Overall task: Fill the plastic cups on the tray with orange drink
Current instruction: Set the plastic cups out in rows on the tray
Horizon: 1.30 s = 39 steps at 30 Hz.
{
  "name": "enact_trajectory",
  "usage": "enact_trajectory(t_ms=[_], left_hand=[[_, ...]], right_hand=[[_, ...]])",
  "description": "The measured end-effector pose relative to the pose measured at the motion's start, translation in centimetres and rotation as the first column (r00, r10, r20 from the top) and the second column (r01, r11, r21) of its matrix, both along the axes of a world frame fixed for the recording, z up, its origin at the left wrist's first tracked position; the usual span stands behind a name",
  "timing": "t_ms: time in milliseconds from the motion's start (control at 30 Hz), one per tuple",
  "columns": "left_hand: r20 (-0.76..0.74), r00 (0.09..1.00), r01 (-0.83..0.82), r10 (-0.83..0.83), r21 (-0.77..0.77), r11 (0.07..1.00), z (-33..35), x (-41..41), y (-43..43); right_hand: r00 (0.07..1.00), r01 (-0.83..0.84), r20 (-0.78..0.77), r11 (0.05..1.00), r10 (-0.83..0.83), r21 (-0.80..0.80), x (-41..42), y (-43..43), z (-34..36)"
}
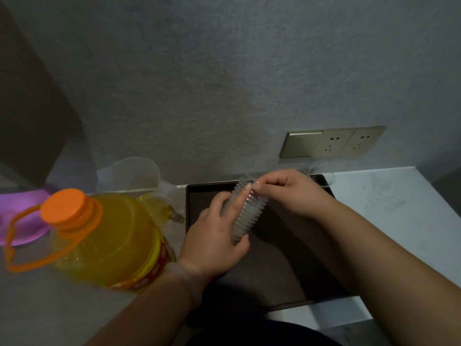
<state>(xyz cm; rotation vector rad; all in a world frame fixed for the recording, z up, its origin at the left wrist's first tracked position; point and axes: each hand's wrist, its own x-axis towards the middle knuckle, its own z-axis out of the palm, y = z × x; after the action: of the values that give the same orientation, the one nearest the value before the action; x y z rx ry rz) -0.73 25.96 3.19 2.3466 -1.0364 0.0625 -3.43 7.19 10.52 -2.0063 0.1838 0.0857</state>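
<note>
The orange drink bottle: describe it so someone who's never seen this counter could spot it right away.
Find the dark tray in the middle of the counter, under the wall sockets. Just left of it is a big clear bottle of orange-yellow liquid. Its orange cap, orange carry loop and red-and-yellow label set it apart from the pale see-through jug behind it.

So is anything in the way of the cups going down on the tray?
Nothing visible. The left hand grips the cup stack and the right hand pinches its top, right over the tray, which looks bare below them.
</note>
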Motion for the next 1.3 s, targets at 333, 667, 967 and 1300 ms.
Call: enact_trajectory(t_ms=[333, 667, 967, 1300], left_hand=[[0.014, 1.0, -0.005, 0.008, -0.147, 0.989, -1.2, -0.1, 0.6], [0.017, 0.999, -0.047, 0.051, -0.164, 0.985, -1.8, -0.1, 0.8], [0.001, 0.997, -0.075, 0.075, -0.116, 0.99, -1.4, -0.2, 0.1], [-0.046, 0.994, -0.104, 0.099, -0.112, 0.988, -2.1, 0.2, 0.0]], right_hand=[[0.82, 0.362, 0.512, 0.925, -0.257, -0.115, -0.4, 0.4, 2.6], [0.865, 0.263, 0.476, 0.668, 0.155, -0.696, 0.1, -4.1, -5.7], [0.922, 0.125, 0.309, 0.578, 0.232, -0.806, 2.1, -4.7, -9.7], [0.933, 0.098, 0.287, 0.615, 0.216, -0.783, 2.1, -5.3, -10.4]])
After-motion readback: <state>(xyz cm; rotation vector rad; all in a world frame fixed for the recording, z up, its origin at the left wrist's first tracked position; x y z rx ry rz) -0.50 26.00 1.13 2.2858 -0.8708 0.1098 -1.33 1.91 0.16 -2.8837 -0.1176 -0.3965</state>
